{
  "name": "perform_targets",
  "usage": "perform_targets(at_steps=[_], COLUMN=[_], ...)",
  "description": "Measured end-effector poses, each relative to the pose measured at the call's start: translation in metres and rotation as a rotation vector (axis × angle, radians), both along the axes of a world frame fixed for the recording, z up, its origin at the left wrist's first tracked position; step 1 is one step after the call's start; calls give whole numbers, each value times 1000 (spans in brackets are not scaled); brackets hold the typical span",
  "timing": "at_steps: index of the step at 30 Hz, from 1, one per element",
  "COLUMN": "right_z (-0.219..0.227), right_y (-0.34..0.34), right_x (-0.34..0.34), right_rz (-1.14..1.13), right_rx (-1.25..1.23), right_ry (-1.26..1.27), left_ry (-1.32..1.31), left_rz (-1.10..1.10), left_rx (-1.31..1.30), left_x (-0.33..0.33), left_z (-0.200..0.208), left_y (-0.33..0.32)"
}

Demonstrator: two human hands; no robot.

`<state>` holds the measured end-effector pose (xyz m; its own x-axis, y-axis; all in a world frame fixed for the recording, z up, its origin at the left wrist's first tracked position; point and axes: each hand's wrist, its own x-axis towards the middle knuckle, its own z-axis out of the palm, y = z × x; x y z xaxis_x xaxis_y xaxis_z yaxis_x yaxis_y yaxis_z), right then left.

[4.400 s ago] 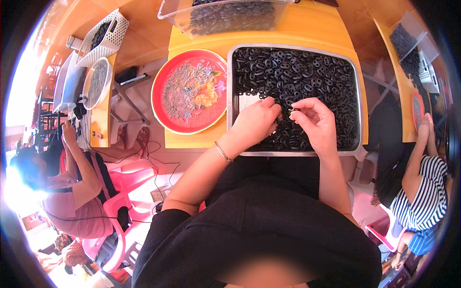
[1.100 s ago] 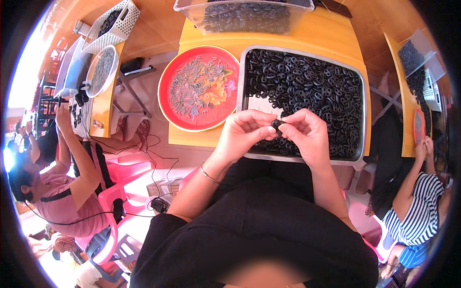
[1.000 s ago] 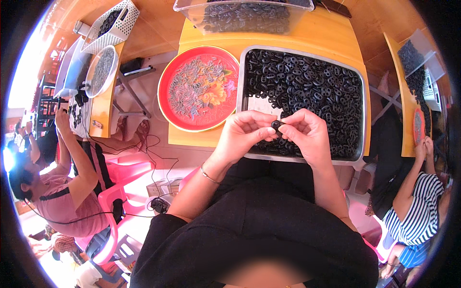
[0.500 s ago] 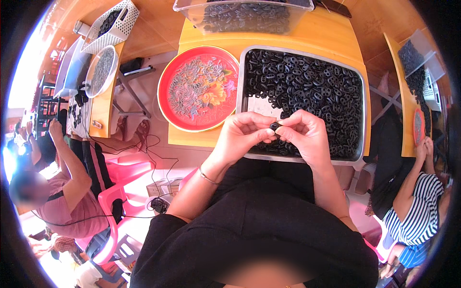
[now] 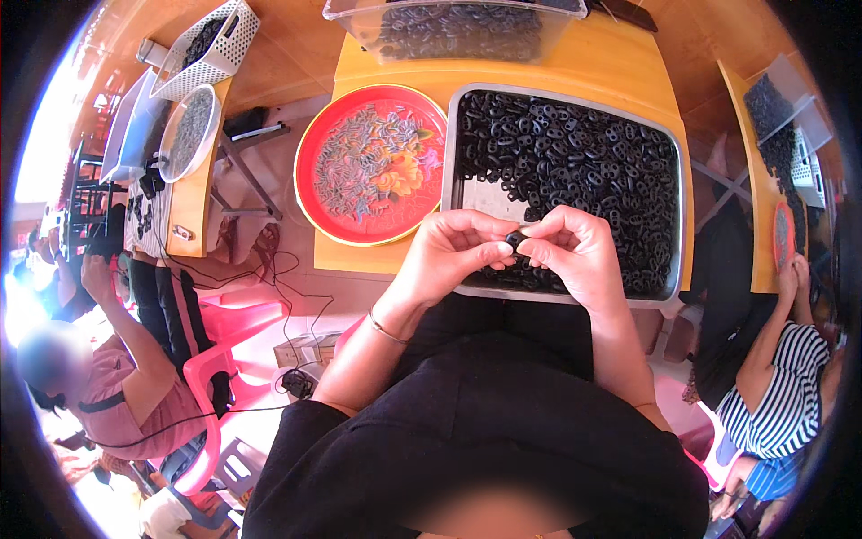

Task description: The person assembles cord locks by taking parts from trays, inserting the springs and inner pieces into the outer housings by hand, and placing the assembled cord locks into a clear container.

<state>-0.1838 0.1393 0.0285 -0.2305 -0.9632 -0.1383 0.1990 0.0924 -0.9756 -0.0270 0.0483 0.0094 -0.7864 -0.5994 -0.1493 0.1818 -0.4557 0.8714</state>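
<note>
Between my fingertips, over the near edge of the metal tray (image 5: 680, 216), is a small black plastic piece (image 5: 514, 239). My left hand (image 5: 455, 254) pinches it from the left with thumb and forefinger. From the other side my right hand (image 5: 572, 251) grips it the same way. Many flat black two-hole pieces (image 5: 593, 162) heap the tray, and its bare metal shows at the left. To the left lies a round red tray (image 5: 310, 162) with a flower print, strewn with small grey spring-like parts (image 5: 364, 153).
A clear bin (image 5: 548, 45) of black pieces stands at the table's far edge. At the left table are a white perforated basket (image 5: 229, 54) and a bowl (image 5: 190, 135). Co-workers sit on both sides. Black cables (image 5: 287, 269) hang at my left near pink chairs (image 5: 211, 386).
My hands stay nearly in place, with the black piece turned slightly between the fingertips. The co-worker at the left has lowered an arm and shifted.
</note>
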Motion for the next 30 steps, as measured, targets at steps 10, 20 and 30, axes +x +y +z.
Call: perform_targets(at_steps=[10, 20, 30], right_z=[-2, 1, -4], right_y=[-4, 0, 0], right_x=[11, 11, 14], right_rz=[-79, -110, -149], right_rx=[-115, -75, -103], right_ry=[-44, 29, -21], left_ry=[114, 160, 139], left_rz=[55, 81, 80], left_rx=[72, 95, 57], left_x=[-2, -4, -4], left_z=[-3, -10, -8], left_y=[-2, 2, 2])
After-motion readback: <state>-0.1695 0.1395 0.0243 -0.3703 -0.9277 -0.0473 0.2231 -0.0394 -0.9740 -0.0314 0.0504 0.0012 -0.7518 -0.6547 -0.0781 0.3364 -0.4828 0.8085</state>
